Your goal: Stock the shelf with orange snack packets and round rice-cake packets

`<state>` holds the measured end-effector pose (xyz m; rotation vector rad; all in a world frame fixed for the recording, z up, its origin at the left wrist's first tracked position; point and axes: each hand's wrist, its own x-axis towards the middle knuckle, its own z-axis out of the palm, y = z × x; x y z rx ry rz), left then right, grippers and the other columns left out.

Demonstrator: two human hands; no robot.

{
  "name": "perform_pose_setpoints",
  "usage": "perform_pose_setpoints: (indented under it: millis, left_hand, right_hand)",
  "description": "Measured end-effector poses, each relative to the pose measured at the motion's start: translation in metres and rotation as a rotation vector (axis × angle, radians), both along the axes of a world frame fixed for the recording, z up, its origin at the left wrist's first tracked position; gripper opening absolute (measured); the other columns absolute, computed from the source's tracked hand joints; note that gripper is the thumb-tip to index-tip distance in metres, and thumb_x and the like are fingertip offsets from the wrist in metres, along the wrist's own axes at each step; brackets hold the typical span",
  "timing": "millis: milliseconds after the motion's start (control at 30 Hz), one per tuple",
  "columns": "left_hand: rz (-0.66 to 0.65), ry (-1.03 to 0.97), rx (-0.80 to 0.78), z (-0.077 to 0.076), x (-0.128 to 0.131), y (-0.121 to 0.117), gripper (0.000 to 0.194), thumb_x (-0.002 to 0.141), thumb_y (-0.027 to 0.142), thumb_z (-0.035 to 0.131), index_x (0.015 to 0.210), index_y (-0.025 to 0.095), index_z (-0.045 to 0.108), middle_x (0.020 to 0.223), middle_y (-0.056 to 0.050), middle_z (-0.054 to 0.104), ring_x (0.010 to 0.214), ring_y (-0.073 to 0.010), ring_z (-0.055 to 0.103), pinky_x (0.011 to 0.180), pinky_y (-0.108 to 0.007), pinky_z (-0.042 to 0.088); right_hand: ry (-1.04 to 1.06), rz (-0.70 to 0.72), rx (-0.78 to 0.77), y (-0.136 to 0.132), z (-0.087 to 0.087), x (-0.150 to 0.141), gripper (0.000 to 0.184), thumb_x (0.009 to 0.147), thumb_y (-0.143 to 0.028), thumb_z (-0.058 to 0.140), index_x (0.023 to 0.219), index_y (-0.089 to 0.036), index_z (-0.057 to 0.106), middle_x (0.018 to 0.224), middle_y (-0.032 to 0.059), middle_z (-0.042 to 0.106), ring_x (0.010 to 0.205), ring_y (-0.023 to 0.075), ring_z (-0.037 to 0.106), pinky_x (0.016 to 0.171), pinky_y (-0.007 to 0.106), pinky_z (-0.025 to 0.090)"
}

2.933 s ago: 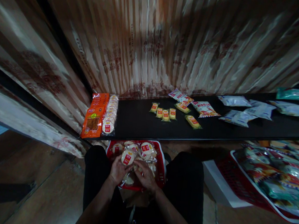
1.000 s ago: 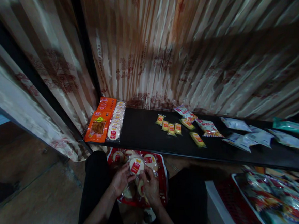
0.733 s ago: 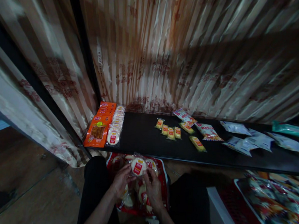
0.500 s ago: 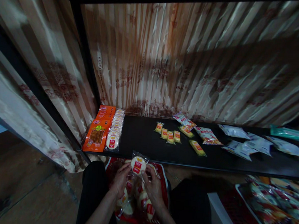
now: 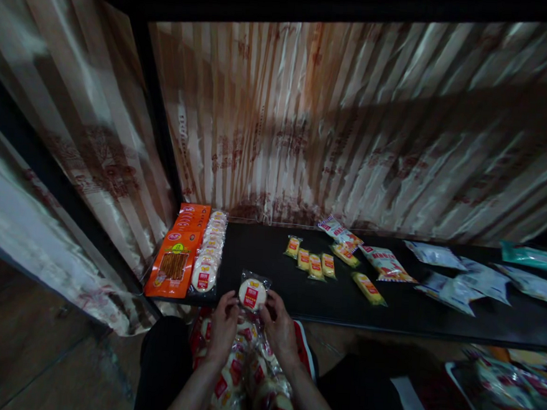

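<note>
A round white rice cracker (image 5: 251, 294) in a clear wrapper with a red label is between my two hands, over the front edge of the black shelf (image 5: 261, 248). My left hand (image 5: 224, 326) grips the wrapper's left edge with curled fingers. On the opposite edge, my right hand (image 5: 281, 330) pinches the wrapper. Below them, a red basket (image 5: 307, 351) with a white rim holds several more wrapped rice crackers (image 5: 231, 377). A row of overlapping rice crackers (image 5: 208, 257) lies at the shelf's left, beside orange snack packets (image 5: 175, 257).
Small yellow packets (image 5: 315, 266) lie mid-shelf, with red-and-white bags (image 5: 386, 264) beside them. Farther right are silvery packets (image 5: 455, 289) and a green packet (image 5: 535, 256). A dark post (image 5: 157, 97) and curtain (image 5: 283, 124) bound the shelf. Another filled basket (image 5: 470, 400) stands lower right.
Both hands have moved forward with the rice cracker, from above the basket to the shelf's front edge. More of the basket's contents now shows, and the view has tilted up slightly.
</note>
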<state>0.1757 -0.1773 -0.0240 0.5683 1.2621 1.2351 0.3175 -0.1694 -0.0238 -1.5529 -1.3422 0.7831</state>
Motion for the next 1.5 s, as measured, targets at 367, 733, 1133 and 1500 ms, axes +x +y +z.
perform_pose_setpoints:
  millis: [367,733,1133,1500]
  left_hand:
    - [0.042,0.284,0.172,0.01,0.002,0.039,0.028,0.064,0.011,0.057,0.089,0.02,0.065,0.101,-0.008,0.059,0.105,-0.0259,0.05,0.1,-0.035,0.031]
    - [0.035,0.233,0.211,0.003,0.008,0.088,0.037,0.062,0.009,0.057,0.098,0.018,0.061,0.113,-0.012,0.052,0.1,-0.0258,0.054,0.096,-0.034,0.035]
    - [-0.046,0.24,0.152,-0.004,0.013,0.14,0.045,0.057,0.007,0.059,0.1,0.018,0.06,0.145,-0.012,0.03,0.11,-0.0286,0.052,0.105,-0.037,0.029]
    - [-0.036,0.274,0.206,-0.002,0.017,0.179,0.045,0.058,0.004,0.057,0.101,0.019,0.062,0.152,-0.007,0.021,0.138,-0.0278,0.022,0.113,-0.034,0.015]
  right_hand:
    - [-0.192,-0.024,0.026,0.043,-0.002,-0.002,0.03,0.076,-0.03,0.053,0.104,-0.023,0.061,0.088,0.0045,0.072,0.084,0.0229,0.066,0.076,0.033,0.049]
    - [-0.29,-0.028,-0.007,0.098,-0.009,-0.01,0.031,0.079,-0.029,0.049,0.108,-0.023,0.056,0.091,0.0041,0.072,0.084,0.022,0.067,0.073,0.032,0.049]
    - [-0.349,-0.035,-0.007,0.156,-0.01,-0.016,0.032,0.08,-0.027,0.046,0.11,-0.023,0.054,0.092,0.0044,0.072,0.082,0.0212,0.068,0.068,0.03,0.049]
    - [-0.349,-0.037,0.02,0.207,-0.014,-0.024,0.031,0.079,-0.03,0.047,0.109,-0.025,0.055,0.091,0.0022,0.072,0.081,0.0198,0.069,0.067,0.028,0.049]
